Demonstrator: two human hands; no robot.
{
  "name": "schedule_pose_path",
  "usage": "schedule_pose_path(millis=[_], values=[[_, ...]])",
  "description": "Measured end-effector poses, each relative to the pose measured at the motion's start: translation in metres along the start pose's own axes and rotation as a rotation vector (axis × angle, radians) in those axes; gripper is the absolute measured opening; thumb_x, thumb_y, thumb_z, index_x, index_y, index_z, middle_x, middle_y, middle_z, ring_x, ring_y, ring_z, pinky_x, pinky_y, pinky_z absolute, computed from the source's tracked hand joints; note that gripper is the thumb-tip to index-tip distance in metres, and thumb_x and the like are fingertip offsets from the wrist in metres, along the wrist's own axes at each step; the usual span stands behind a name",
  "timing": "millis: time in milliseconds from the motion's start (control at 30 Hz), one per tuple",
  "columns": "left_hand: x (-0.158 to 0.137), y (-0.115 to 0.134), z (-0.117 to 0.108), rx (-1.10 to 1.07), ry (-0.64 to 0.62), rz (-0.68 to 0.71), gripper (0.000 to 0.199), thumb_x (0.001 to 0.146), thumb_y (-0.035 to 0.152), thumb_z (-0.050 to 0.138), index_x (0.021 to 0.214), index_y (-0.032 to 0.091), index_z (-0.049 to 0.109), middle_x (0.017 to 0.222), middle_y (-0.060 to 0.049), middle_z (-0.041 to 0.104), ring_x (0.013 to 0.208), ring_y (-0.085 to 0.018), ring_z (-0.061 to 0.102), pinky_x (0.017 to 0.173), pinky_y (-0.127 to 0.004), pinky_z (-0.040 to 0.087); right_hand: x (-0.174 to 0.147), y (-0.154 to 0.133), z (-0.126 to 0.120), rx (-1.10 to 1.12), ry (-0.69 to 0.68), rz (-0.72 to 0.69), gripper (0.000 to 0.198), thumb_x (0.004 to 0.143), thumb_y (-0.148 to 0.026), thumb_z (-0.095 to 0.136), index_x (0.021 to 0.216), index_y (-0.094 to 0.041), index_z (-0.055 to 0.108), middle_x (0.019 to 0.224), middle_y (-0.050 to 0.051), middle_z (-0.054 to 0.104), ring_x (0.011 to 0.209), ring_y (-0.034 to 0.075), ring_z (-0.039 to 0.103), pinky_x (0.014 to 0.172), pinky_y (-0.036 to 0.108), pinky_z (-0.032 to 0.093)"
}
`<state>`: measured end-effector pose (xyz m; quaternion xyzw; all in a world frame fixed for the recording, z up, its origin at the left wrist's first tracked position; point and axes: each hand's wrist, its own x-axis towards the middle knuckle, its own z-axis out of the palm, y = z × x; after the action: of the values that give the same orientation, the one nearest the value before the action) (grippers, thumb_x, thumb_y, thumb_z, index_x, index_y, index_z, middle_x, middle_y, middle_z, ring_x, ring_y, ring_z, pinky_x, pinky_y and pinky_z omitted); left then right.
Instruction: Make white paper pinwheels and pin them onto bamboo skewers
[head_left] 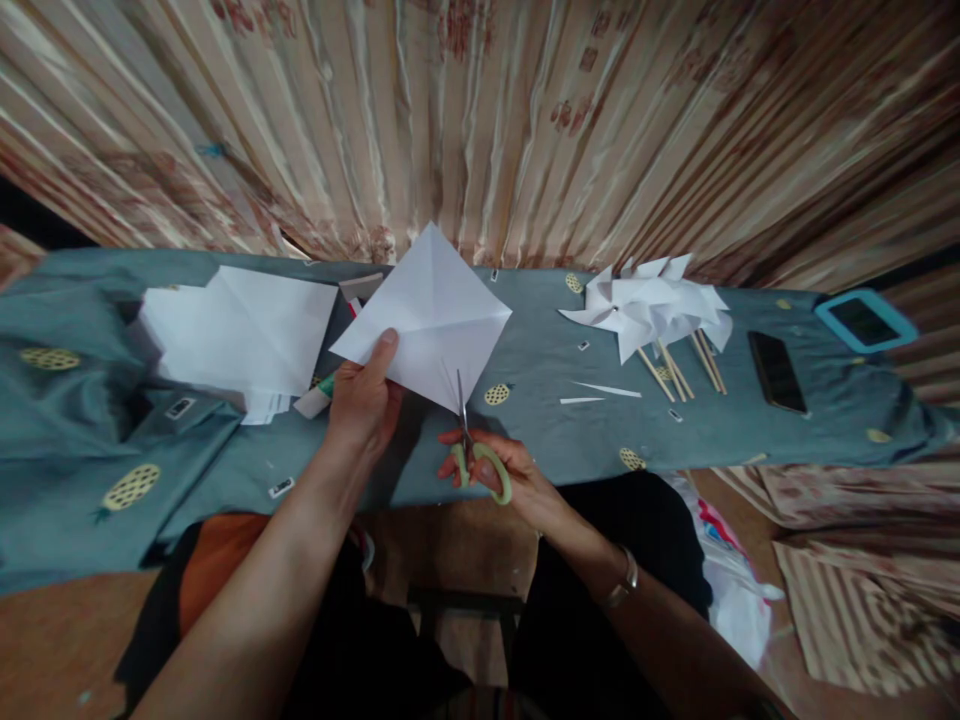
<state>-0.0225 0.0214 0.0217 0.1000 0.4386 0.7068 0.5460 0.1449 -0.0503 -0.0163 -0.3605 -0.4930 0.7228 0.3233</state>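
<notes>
A creased white square of paper [442, 305] is held up cornerwise above the table. My left hand [365, 398] pinches its lower left edge, thumb on top and fingers beneath. In my right hand [510, 470] is a pair of scissors with pale green handles [491, 472], fingers through the loops. The blades are at the paper's lower corner, pointing up toward its middle along a crease. Left of my left hand lies a pile of white paper sheets [247, 330], and a green and white object [319, 397] is partly hidden behind my wrist.
Several white paper pinwheels [652, 305] on wooden sticks [675, 370] lie to the right. Thin paper strips [607, 389] rest nearby. A dark phone [777, 372] and a blue-framed device [866, 320] are farther right on the green tablecloth [525, 440]. A curtain [480, 130] hangs behind.
</notes>
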Motion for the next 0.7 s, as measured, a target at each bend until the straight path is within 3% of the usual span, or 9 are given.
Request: schedule_pose_path(millis=[467,700], values=[[-0.0014,0.0016,0.0014,-0.010,0.035,-0.015,0.020,0.086,0.004,0.063,0.078,0.021,0.071,0.087,-0.001,0.076,0.092,-0.017,0.073,0.084,-0.026,0.060,-0.0010,0.0027,-0.0014,0.004,-0.010,0.002,0.057,0.077,-0.066,0.067,0.118,-0.025,0.064,0.095,0.009,0.070,0.082,0.024,0.061,0.082,0.040,0.049],[0.0000,0.0003,0.0001,-0.012,-0.004,0.005,0.019,0.087,0.005,0.062,0.078,0.020,0.071,0.085,-0.001,0.077,0.093,-0.017,0.072,0.085,-0.026,0.060,0.0006,0.0054,-0.0008,0.012,0.002,-0.032,0.056,0.079,-0.063,0.068,0.117,-0.022,0.065,0.090,0.006,0.070,0.077,0.017,0.060,0.073,0.032,0.050]])
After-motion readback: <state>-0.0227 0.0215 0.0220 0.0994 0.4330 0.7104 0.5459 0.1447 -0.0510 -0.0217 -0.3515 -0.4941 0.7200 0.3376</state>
